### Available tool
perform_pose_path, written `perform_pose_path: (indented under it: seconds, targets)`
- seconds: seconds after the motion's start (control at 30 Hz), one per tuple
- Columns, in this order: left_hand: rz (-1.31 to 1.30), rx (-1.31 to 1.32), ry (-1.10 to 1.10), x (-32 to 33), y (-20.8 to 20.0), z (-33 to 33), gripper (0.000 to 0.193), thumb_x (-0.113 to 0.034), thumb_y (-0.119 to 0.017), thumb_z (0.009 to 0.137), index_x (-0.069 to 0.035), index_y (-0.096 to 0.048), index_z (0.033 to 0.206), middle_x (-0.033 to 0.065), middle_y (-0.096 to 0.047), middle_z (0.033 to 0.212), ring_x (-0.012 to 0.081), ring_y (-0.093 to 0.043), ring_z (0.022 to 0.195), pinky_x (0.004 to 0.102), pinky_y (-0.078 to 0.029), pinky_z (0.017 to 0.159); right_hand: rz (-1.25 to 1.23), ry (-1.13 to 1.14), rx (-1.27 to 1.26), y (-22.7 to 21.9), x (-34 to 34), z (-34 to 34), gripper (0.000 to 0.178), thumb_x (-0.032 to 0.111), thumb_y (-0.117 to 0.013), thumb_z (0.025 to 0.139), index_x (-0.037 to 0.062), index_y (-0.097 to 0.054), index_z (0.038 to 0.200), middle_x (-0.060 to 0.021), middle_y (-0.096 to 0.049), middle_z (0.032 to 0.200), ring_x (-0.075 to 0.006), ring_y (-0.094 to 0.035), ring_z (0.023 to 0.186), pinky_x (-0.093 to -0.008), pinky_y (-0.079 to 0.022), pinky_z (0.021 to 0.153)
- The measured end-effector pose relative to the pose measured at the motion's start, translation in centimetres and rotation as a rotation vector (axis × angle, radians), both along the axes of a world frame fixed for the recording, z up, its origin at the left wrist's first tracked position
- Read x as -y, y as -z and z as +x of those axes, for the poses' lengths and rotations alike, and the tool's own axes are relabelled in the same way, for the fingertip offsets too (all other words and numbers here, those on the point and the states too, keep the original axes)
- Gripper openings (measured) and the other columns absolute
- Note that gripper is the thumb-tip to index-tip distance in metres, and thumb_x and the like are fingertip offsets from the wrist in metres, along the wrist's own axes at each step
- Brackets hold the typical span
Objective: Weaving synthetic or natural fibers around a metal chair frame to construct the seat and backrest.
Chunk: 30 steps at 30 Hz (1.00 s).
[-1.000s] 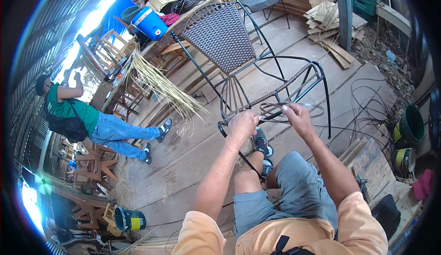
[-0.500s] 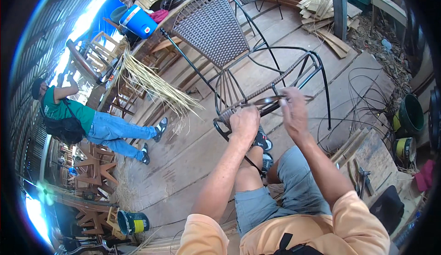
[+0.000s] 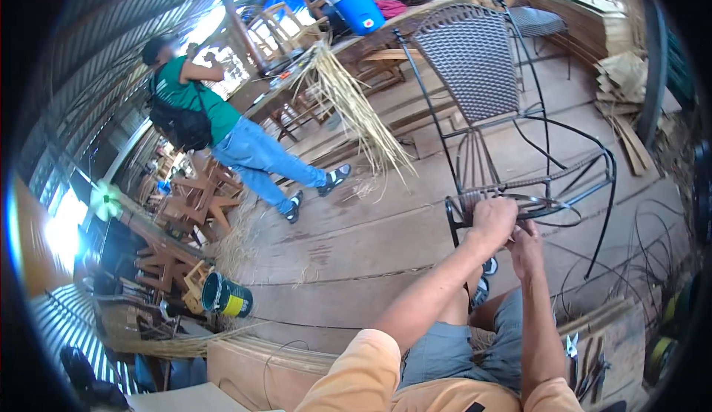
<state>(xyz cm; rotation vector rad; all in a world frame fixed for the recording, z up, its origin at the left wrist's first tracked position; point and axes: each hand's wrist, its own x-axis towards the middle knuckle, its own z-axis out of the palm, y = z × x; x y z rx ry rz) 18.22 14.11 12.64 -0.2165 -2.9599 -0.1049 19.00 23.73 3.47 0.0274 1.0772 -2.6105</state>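
Head view. Workshop setting: plank floor (image 3: 356, 241) under a corrugated roof, open to daylight at upper left.

Item 1: metal chair frame (image 3: 534, 182), black tube, standing directly ahead of your knees. Its back panel (image 3: 471, 60) is fully woven in dark strand; the seat is only partly woven, with a band of strand along the front rail and bare tube behind.

Item 2: your left hand (image 3: 493, 219), closed in a fist over the front seat rail, fingers wrapped tight on the rail and the strand there.

Item 3: your right hand (image 3: 525, 247), just behind and touching the left, fingers curled in toward the same rail. Whether they pinch a strand or only steady the frame cannot be told; the left hand covers them.

Item 4: loose dark strand coils (image 3: 638, 264) on the floor at right, near the frame's legs.

Item 5: bundle of pale reed (image 3: 356, 108) drooping from a workbench at centre.

Item 6: green bucket (image 3: 226, 295), lower left. Blue cooler (image 3: 357, 4), top centre.

Item 7: another person in a green shirt (image 3: 200, 111), standing well apart at left.

Risks, as judged: with both hands crowded on one rail, a hard pull could tip the light frame toward you. A strand slipping from your fist would slacken the woven band. Floor coils near the legs could snag.
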Motion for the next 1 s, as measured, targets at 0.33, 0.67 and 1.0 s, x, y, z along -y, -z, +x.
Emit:
perform_pose_path:
  seconds: [0.33, 0.67, 1.0]
  targets:
    - [0.113, -0.028, 0.016, 0.3, -0.3, -0.3, 0.013, -0.011, -0.056, 0.069, -0.002, -0.065, 0.066, 0.019, -0.061, 0.065, 0.0333, -0.063, 0.065, 0.0422, -0.05, 0.059, 1.028, 0.482, -0.707, 3.2, 1.2, -0.7, 0.015, 0.012, -0.046, 0.088, 0.0011, -0.054, 0.093, -0.0165, -0.055, 0.085, -0.0307, -0.053, 0.077, -0.0343, -0.042, 0.067]
    - [0.1, -0.021, 0.033, 0.5, -0.8, -0.4, 0.01, -0.01, -0.062, 0.063, -0.001, -0.064, 0.064, 0.019, -0.061, 0.064, 0.0331, -0.063, 0.064, 0.0408, -0.05, 0.058, 1.093, 0.455, -0.826, 5.9, 1.3, -1.9, 0.017, 0.01, -0.045, 0.089, 0.0007, -0.052, 0.101, -0.0198, -0.055, 0.087, -0.0378, -0.052, 0.076, -0.0407, -0.043, 0.065]
    - [0.115, -0.026, 0.122, 0.0, 0.0, -1.2, 0.016, -0.018, -0.058, 0.071, -0.005, -0.065, 0.063, 0.0158, -0.061, 0.064, 0.0313, -0.063, 0.063, 0.0403, -0.05, 0.055, 0.874, 0.36, -0.446, 6.6, 0.5, -1.9, 0.029, 0.026, -0.043, 0.091, 0.0003, -0.053, 0.084, -0.0079, -0.051, 0.067, -0.0209, -0.047, 0.06, -0.0331, -0.037, 0.053]
